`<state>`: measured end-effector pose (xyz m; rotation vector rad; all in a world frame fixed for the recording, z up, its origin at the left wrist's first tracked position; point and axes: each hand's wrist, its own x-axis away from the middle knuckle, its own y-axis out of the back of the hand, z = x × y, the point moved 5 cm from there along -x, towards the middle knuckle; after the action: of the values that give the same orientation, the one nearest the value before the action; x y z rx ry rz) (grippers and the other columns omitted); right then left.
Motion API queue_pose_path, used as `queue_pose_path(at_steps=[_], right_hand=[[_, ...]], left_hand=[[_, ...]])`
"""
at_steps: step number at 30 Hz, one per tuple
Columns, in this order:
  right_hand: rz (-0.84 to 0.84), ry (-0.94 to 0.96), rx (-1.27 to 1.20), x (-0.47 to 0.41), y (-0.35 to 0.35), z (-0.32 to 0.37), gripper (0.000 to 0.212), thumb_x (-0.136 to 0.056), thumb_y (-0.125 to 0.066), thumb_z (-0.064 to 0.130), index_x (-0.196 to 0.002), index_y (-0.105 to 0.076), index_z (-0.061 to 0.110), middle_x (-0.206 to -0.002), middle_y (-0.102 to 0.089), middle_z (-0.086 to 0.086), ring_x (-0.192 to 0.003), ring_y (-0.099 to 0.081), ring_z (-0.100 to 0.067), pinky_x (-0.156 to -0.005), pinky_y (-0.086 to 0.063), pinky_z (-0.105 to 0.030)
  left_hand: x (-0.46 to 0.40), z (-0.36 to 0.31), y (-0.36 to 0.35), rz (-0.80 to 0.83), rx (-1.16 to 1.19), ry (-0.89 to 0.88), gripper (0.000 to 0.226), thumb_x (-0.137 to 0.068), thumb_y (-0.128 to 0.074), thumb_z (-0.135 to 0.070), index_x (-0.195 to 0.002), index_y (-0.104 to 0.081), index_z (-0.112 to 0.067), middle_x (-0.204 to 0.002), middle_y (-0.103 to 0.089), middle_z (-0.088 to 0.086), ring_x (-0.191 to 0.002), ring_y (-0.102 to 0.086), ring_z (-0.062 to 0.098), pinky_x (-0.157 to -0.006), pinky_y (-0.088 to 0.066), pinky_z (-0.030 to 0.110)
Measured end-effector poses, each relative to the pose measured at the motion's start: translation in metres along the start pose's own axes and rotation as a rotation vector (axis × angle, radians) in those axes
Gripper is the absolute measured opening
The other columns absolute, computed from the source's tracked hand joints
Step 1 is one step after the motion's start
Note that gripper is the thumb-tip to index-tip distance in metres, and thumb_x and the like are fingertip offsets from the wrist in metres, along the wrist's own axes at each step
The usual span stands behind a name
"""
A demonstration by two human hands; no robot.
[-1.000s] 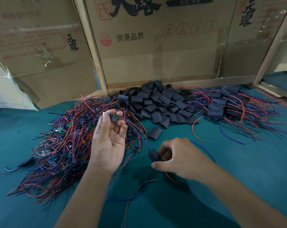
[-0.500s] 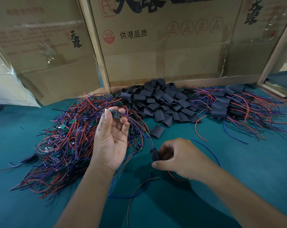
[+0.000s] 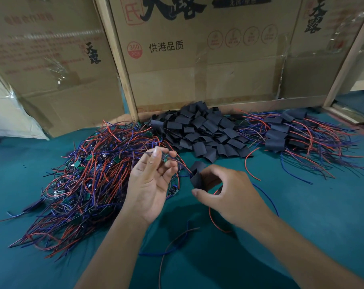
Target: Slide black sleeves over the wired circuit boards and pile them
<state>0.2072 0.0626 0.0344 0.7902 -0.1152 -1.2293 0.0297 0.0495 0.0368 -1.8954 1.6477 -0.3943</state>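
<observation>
Head view: I hold a board in one hand and a sleeve in the other, mid-frame.

My left hand (image 3: pixel 149 184), palm up, pinches a small green board (image 3: pixel 164 158) at its fingertips; its wires run right into the black sleeve (image 3: pixel 196 177) that my right hand (image 3: pixel 225 192) grips between curled fingers and thumb. Bare wired boards (image 3: pixel 89 174) are heaped at centre left, loose sleeves (image 3: pixel 202 130) top centre, sleeved boards (image 3: pixel 291 132) upper right, all on the green table (image 3: pixel 323 215) before cardboard boxes (image 3: pixel 197 59).

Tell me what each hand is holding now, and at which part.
The left hand pinches a small circuit board at its edges with the fingertips. The right hand holds a black sleeve by its side.
</observation>
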Motion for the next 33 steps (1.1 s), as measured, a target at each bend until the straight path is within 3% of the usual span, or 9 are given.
queue_pose_path(at_steps=[5, 12, 18, 22, 25, 29, 33], right_hand=[[-0.166, 0.133, 0.078, 0.001, 0.012, 0.011, 0.028, -0.077, -0.070, 0.042, -0.100, -0.067, 0.026, -0.090, -0.061, 0.016, -0.085, -0.059, -0.004, -0.075, -0.049, -0.024], [-0.141, 0.205, 0.263, -0.001, 0.016, 0.012, 0.034, -0.083, -0.074, 0.031, -0.114, -0.066, 0.020, -0.101, -0.059, 0.007, -0.088, -0.059, -0.016, -0.073, -0.051, -0.038], [-0.151, 0.254, 0.323, -0.001, 0.021, 0.013, 0.035, -0.083, -0.077, 0.027, -0.115, -0.069, 0.016, -0.100, -0.062, 0.002, -0.084, -0.061, -0.020, -0.068, -0.051, -0.037], [-0.159, 0.267, 0.314, -0.001, 0.024, 0.013, 0.035, -0.082, -0.077, 0.025, -0.115, -0.070, 0.016, -0.100, -0.062, 0.002, -0.083, -0.061, -0.021, -0.066, -0.053, -0.042], [-0.145, 0.279, 0.338, -0.001, 0.023, 0.014, 0.036, -0.081, -0.078, 0.025, -0.115, -0.070, 0.017, -0.100, -0.062, 0.001, -0.085, -0.062, -0.021, -0.065, -0.053, -0.041], [-0.148, 0.306, 0.358, -0.001, 0.021, 0.015, 0.036, -0.078, -0.079, 0.023, -0.113, -0.071, 0.014, -0.096, -0.062, -0.001, -0.081, -0.063, -0.022, -0.061, -0.050, -0.032], [-0.136, 0.306, 0.368, 0.000, 0.019, 0.014, 0.034, -0.078, -0.080, 0.021, -0.109, -0.071, 0.013, -0.095, -0.062, -0.003, -0.079, -0.063, -0.023, -0.060, -0.049, -0.032]], left_hand=[[0.003, 0.013, -0.007, 0.017, -0.075, 0.052, 0.021, -0.084, -0.063, -0.023, -0.095, -0.060, -0.007, -0.086, -0.064, 0.005, -0.070, -0.057, 0.012, -0.066, -0.054, 0.021], [0.009, 0.026, -0.014, 0.028, -0.142, 0.167, 0.029, -0.074, -0.072, -0.022, -0.098, -0.067, -0.006, -0.082, -0.057, 0.004, -0.065, -0.054, 0.010, -0.063, -0.052, 0.020], [0.008, 0.028, -0.011, 0.019, -0.109, 0.185, 0.024, -0.077, -0.071, -0.019, -0.096, -0.068, -0.006, -0.079, -0.058, 0.006, -0.065, -0.059, 0.012, -0.065, -0.055, 0.021], [0.006, 0.027, -0.010, 0.001, -0.101, 0.165, 0.006, -0.075, -0.073, -0.013, -0.077, -0.068, -0.014, -0.076, -0.060, 0.002, -0.064, -0.060, 0.012, -0.063, -0.055, 0.021], [0.006, 0.029, -0.009, -0.038, -0.061, 0.186, 0.009, -0.076, -0.072, -0.013, -0.069, -0.067, -0.016, -0.070, -0.058, 0.003, -0.062, -0.062, 0.011, -0.062, -0.056, 0.019], [0.007, 0.035, -0.008, -0.030, -0.046, 0.228, 0.011, -0.077, -0.073, -0.017, -0.080, -0.062, -0.015, -0.076, -0.060, 0.002, -0.065, -0.058, 0.009, -0.066, -0.054, 0.020], [0.009, 0.044, -0.007, -0.041, -0.099, 0.288, 0.022, -0.072, -0.077, -0.021, -0.087, -0.061, -0.014, -0.079, -0.062, 0.000, -0.063, -0.053, 0.008, -0.065, -0.051, 0.020]])
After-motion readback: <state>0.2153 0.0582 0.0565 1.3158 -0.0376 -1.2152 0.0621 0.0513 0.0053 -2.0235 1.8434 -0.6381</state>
